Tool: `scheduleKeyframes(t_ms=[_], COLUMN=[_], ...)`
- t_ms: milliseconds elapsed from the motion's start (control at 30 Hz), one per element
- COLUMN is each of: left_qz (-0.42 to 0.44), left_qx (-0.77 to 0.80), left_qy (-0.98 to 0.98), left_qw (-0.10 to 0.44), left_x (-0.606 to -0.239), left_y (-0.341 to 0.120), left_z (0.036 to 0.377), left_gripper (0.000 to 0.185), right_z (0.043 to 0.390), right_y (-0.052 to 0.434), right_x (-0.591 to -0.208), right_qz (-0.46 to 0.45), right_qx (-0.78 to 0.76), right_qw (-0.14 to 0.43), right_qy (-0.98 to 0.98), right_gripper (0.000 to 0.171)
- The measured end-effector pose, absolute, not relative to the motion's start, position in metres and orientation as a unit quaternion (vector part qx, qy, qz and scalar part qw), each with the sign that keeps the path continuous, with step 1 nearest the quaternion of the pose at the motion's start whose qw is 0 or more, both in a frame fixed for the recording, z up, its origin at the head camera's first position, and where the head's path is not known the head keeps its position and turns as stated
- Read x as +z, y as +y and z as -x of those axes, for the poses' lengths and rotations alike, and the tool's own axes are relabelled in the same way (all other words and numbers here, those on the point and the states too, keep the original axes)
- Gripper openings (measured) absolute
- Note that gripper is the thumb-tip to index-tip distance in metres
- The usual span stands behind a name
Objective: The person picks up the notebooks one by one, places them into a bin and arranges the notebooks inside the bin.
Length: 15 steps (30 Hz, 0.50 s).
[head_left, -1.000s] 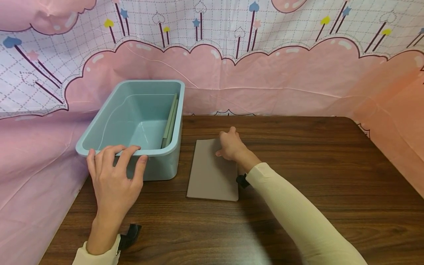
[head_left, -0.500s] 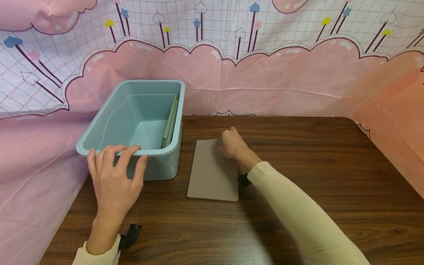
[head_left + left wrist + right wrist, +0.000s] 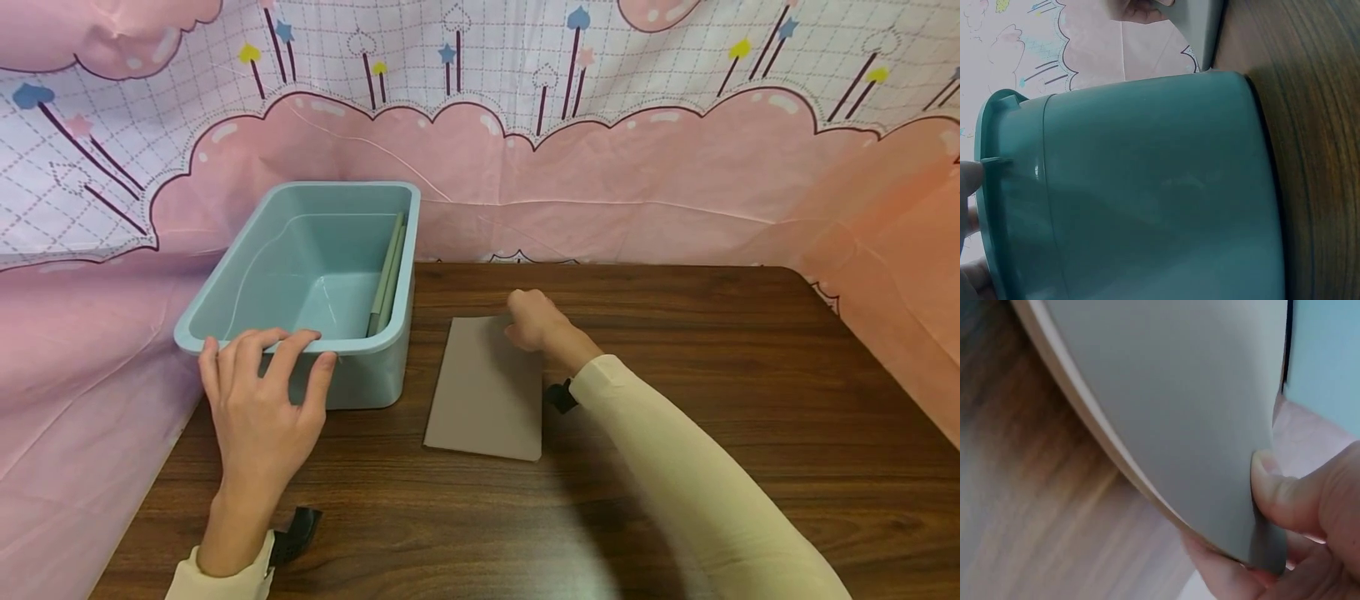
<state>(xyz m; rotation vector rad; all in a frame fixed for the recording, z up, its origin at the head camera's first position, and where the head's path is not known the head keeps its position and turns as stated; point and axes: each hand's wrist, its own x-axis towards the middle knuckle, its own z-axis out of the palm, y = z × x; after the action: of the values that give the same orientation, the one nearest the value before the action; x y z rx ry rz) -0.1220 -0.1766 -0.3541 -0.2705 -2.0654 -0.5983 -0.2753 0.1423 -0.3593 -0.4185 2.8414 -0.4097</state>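
Note:
A thin grey-brown notebook (image 3: pixel 487 400) lies on the wooden table, right of a light blue plastic bin (image 3: pixel 367 375). At its far right corner is my right hand (image 3: pixel 538 321). The right wrist view shows the thumb (image 3: pixel 1272 481) on the cover and fingers beneath, pinching the corner, with the notebook (image 3: pixel 1166 394) bent upward there. My left hand (image 3: pixel 262 408) holds the bin's near rim, fingers curled over it. In the left wrist view, the bin's outer wall (image 3: pixel 1154 187) fills most of the picture, with fingertips at its rim. The right fingertips are hidden in the head view.
Inside the bin, thin greenish flat items (image 3: pixel 387 275) lean along the right wall. A pink and white patterned cloth (image 3: pixel 645 183) hangs behind and at both sides of the dark wooden table (image 3: pixel 720 383).
My right hand's fingers have closed on the notebook's far corner and moved slightly right, raising it; the notebook has shifted and tilted a little. The left hand stays at the bin rim.

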Motion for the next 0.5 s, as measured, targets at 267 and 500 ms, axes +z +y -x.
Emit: scheduleKeyframes(t_ms=[267,500], left_qz=[0.109,0.114], left_qx=[-0.241,-0.243], left_qy=[-0.844,-0.842], left_qw=[0.466,0.469], left_x=[-0.354,-0.353], left_y=[-0.179,-0.178], left_z=[0.120,0.122], left_gripper=[0.043,0.043], right_z=[0.276,0.280], right_y=[0.148,0.161], right_x=[-0.353,-0.350], right_qz=[0.127,0.132], right_qx=[-0.147,-0.181], right_qw=[0.132,0.161], right_qy=[0.972,0.961], right_gripper=[0.040,0.040])
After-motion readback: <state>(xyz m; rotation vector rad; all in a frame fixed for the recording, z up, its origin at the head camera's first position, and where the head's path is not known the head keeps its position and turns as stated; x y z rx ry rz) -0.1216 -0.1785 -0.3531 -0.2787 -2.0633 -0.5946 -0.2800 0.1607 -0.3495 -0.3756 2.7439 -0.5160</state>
